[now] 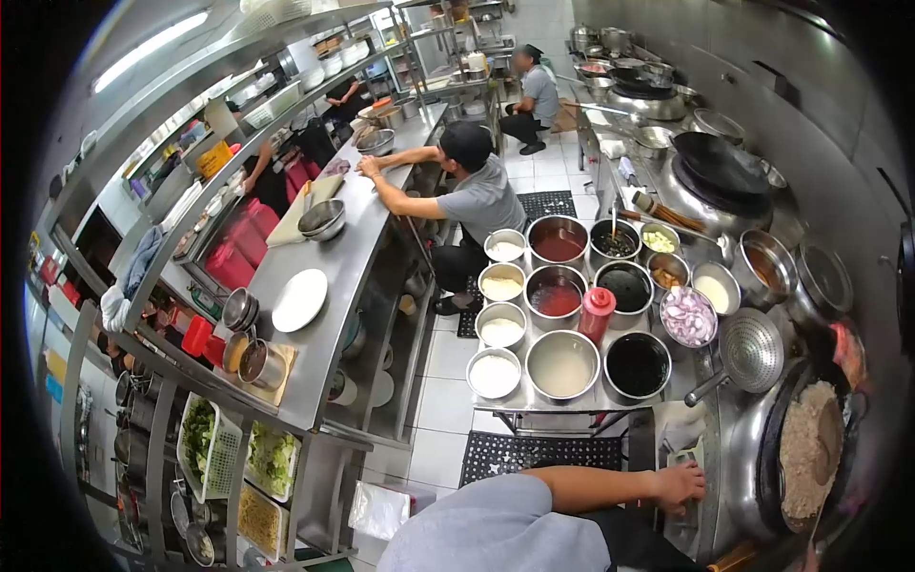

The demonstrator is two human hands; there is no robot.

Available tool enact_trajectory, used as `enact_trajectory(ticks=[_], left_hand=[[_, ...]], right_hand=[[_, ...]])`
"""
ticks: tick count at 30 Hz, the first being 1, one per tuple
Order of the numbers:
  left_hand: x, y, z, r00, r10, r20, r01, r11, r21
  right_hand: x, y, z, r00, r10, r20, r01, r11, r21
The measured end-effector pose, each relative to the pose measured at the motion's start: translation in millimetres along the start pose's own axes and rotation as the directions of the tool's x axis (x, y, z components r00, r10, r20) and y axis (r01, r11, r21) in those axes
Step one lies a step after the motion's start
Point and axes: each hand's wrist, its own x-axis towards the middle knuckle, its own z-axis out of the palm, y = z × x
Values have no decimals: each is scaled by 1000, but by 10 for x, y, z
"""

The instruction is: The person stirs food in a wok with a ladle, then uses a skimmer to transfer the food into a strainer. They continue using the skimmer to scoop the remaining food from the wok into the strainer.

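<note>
My left hand (679, 484) reaches out from the bottom centre, below a grey sleeve. Its fingers curl down over a narrow metal container (681, 524) at the edge of the stove counter; whatever is in them is hidden. A whitish cloth (679, 424) lies just beyond the hand. To the right stands a large wok (762, 458) with pale, crumbly food (810, 458) in it, and a ladle (825, 434) rests in the food. My right hand does not show. A wooden handle (734, 556) juts in at the bottom edge.
A steel table holds several bowls of sauces and seasonings, a red squeeze bottle (597, 315) and chopped onions (688, 316). A perforated strainer (751, 348) lies beside the wok. One co-worker (472, 200) leans over the long counter (334, 286); another person (536, 100) crouches farther back.
</note>
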Motion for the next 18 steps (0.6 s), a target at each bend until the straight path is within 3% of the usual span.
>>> enact_trajectory(ticks=[4,6,7,9,10,11,12,14,16,17,18], left_hand=[[58,63,-107,998,-58,20,58,998,35],[99,12,-26,994,-83,65,78,994,75],[54,-75,40,998,-59,-8,59,997,41],[19,-44,-8,996,22,-84,-24,999,-23],[25,-18,-81,1000,-10,29,10,1000,-25],[12,36,-193,1000,-1,-1,1,1000,-26],[57,87,-316,999,38,15,-37,998,-54],[118,178,-379,993,-29,115,19,996,88],[127,170,-342,993,-15,118,-5,986,167],[149,213,-365,993,9,121,-31,983,182],[166,240,-385,993,23,118,-46,979,201]], right_hand=[[-253,127,17,994,-53,-93,63,992,112],[-271,332,311,998,-35,-53,43,985,167],[-282,485,534,1000,-17,-13,19,982,186],[-355,850,1266,974,200,-103,-128,870,477],[-346,544,1046,973,229,-31,-181,840,511],[-330,247,824,966,256,42,-238,809,538],[-360,236,879,973,176,-153,-90,888,450],[-324,-2,614,958,286,-19,-225,791,568],[-211,79,833,959,219,-182,-64,789,611],[-152,-115,600,956,295,-2,-213,694,688],[-110,-86,730,965,241,-102,-122,760,638]])
